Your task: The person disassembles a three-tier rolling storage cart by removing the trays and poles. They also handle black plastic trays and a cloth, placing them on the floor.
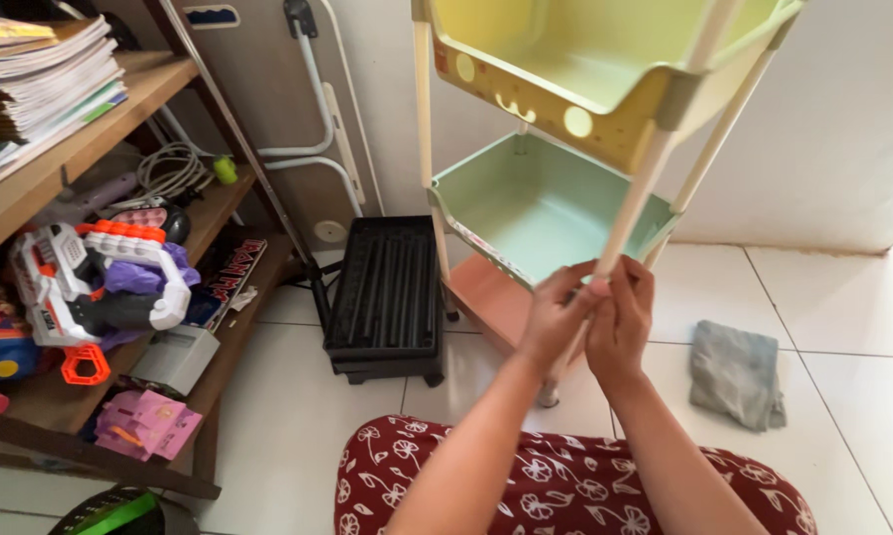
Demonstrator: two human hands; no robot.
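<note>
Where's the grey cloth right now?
The grey cloth lies crumpled on the white tiled floor at right, beside the right hand and the tiered rack.

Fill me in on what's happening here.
A person sitting on the white tiled floor has both hands on the front cream plastic pole of a tiered plastic shelf rack. The left hand and right hand pinch the pole just below the mint-green tray; a yellow tray sits above and a peach one below. A grey cloth lies to the right, a black slatted crate to the left.
</note>
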